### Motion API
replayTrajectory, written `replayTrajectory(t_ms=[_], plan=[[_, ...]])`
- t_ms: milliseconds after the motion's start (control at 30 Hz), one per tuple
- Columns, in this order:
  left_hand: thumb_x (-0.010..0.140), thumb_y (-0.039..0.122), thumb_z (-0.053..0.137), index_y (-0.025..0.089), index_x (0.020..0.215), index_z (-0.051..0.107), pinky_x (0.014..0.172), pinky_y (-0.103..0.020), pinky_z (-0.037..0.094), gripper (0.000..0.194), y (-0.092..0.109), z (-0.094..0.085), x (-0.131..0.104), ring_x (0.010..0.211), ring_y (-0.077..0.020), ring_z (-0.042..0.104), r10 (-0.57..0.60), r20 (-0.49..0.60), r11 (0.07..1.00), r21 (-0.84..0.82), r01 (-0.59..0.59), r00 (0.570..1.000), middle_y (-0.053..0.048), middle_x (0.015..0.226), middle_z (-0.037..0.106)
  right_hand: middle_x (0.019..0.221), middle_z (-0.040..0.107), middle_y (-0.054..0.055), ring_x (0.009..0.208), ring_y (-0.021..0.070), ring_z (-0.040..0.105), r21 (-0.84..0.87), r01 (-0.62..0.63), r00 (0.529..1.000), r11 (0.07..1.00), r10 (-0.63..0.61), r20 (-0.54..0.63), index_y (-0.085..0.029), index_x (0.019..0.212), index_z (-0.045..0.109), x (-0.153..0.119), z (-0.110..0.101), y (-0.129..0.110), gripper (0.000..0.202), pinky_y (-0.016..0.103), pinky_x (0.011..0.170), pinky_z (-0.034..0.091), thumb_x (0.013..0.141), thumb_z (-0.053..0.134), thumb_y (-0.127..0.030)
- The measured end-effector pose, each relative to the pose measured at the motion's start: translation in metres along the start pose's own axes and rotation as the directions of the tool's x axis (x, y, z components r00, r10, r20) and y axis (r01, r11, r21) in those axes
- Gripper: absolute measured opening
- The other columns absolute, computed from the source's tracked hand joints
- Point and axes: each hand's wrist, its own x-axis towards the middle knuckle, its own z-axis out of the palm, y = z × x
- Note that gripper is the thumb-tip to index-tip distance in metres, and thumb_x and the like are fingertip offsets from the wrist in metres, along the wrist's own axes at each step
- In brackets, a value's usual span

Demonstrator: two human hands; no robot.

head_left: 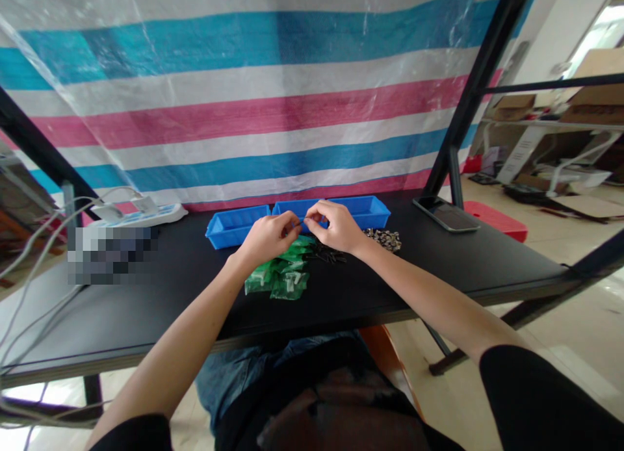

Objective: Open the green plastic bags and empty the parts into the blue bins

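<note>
My left hand (273, 235) and my right hand (334, 225) almost meet above the middle of the black table. Both are closed in a pinch, with a thin dark sliver between the fingertips, too small to name. Under them lie several green plastic packets (290, 283) with pale pieces inside. Short black stick-like pieces (332, 255) are heaped below my right hand. Beside its wrist is a pile of small shiny metallic-looking pieces (389, 239). Just behind the hands stand two blue plastic bins, a left one (234, 226) and a longer right one (374, 210), partly covered by the hands.
A phone (446, 215) lies at the table's right side. On the left, a white power strip (163, 215) with plugs and loose cables (41, 249) sits by a blurred-out object. Black frame posts (458, 126) and a striped sheet (244, 119) bound the back. A red stool (497, 221) stands beyond the right.
</note>
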Motion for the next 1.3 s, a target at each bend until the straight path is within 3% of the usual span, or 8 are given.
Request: replayTrajectory(t_ms=[167,700,1300], plan=[[0.082,0.028,0.048,0.018,0.083,0.055,0.054,-0.022,0.037,0.012,0.0013,0.0000,-0.0003,0.054,-0.0115,0.052,0.011,0.001,1.000,0.004,-0.011,1.000,0.002,0.063,0.059,0.070,0.058,0.003,0.067,0.0134,0.054,-0.006,0.001,0.999,1.000,-0.001,0.045,-0.016,0.073,0.055,-0.0009,0.0022,0.0001,0.007,0.026,0.064,0.042,0.078,0.052,-0.019],[0.082,0.028,0.047,0.018,0.082,0.055,0.055,-0.022,0.038,0.012,0.0002,-0.0007,-0.0004,0.054,-0.0116,0.053,0.002,-0.002,1.000,-0.009,-0.002,1.000,0.002,0.062,0.059,0.072,0.059,0.003,0.067,0.0136,0.055,0.004,-0.044,0.999,0.999,0.044,0.019,-0.015,0.076,0.057,0.0023,-0.0043,0.0024,0.008,0.025,0.062,0.042,0.078,0.052,-0.022],[0.081,0.028,0.048,0.018,0.081,0.055,0.055,-0.023,0.038,0.012,-0.0003,0.0001,-0.0004,0.054,-0.0116,0.052,-0.001,-0.003,1.000,-0.009,0.001,1.000,0.001,0.063,0.060,0.071,0.059,0.003,0.065,0.0122,0.054,0.044,-0.097,0.994,0.994,0.094,0.055,-0.015,0.077,0.057,-0.0001,0.0037,0.0046,0.009,0.024,0.060,0.040,0.079,0.054,-0.023]])
